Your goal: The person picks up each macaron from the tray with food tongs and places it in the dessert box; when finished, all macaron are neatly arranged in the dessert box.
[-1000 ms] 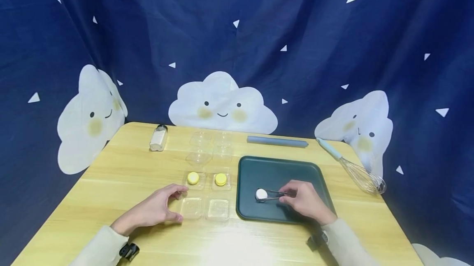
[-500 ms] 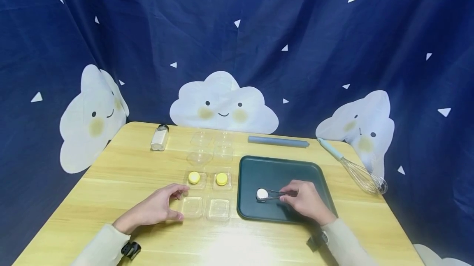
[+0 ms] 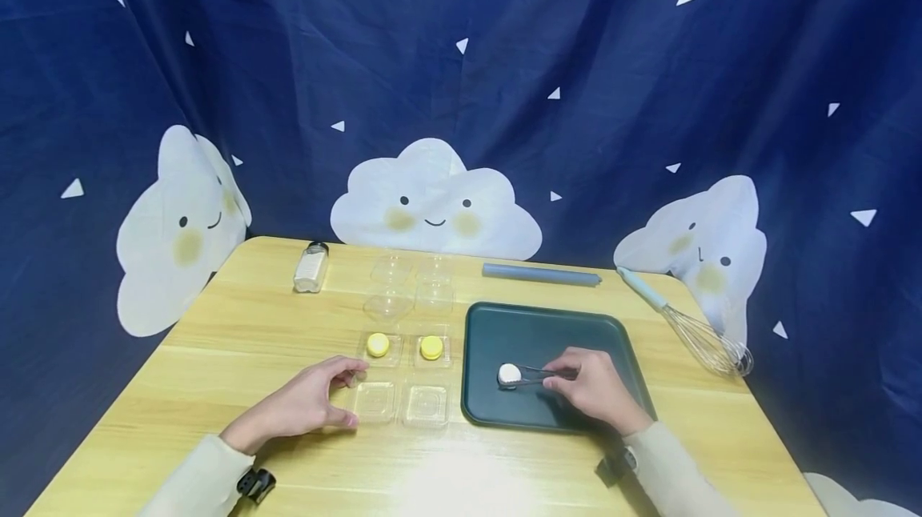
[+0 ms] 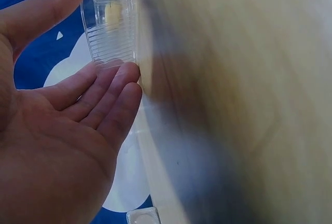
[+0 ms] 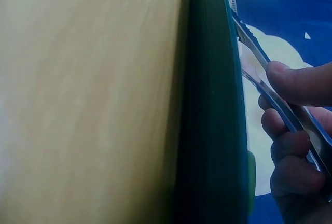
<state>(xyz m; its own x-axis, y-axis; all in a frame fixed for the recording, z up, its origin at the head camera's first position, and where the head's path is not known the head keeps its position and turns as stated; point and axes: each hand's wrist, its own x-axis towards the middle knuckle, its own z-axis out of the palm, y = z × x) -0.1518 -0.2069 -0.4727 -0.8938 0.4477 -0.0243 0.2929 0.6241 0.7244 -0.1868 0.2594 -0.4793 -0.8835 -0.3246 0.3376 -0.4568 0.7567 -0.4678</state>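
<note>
My right hand (image 3: 596, 390) pinches metal tongs (image 5: 282, 107) between thumb and fingers, over the dark green tray (image 3: 547, 325). Between the tong tips is a white round piece (image 3: 509, 374), low over the tray's left part. My left hand (image 3: 306, 403) is beside the front left clear plastic container (image 3: 375, 402), thumb and fingers spread apart. In the left wrist view its fingertips appear to touch the ribbed wall of a clear container (image 4: 111, 40). Two yellow round pieces, a left one (image 3: 378, 345) and a right one (image 3: 431, 347), sit in clear containers behind.
Clear lids (image 3: 389, 305) stand behind the yellow pieces. Further back are a white-filled jar (image 3: 310, 270) with a black cap and a blue-grey rolled item (image 3: 542, 274). A whisk (image 3: 684, 325) lies right of the tray. Another container (image 3: 426, 406) is at front.
The tongs and the white piece have risen very slightly over the tray. My left hand has stayed in place beside the container.
</note>
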